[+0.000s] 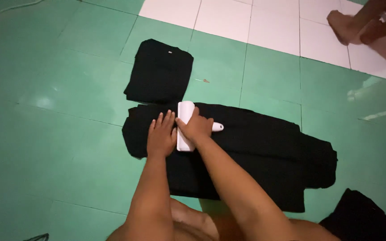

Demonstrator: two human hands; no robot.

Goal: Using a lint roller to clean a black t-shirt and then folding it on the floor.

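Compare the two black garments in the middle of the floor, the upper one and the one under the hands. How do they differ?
The upper garment is folded into a compact rectangle; the lower garment is laid out long and takes far more floor. Nothing touches the upper one, while the left hand presses flat on the lower one and the right hand holds a white lint roller on it. Both are black and lie on green tiles.

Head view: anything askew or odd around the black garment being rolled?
Nothing stands out. The black garment lies flat on the green floor; the left hand presses it, and the right hand holds a white lint roller.
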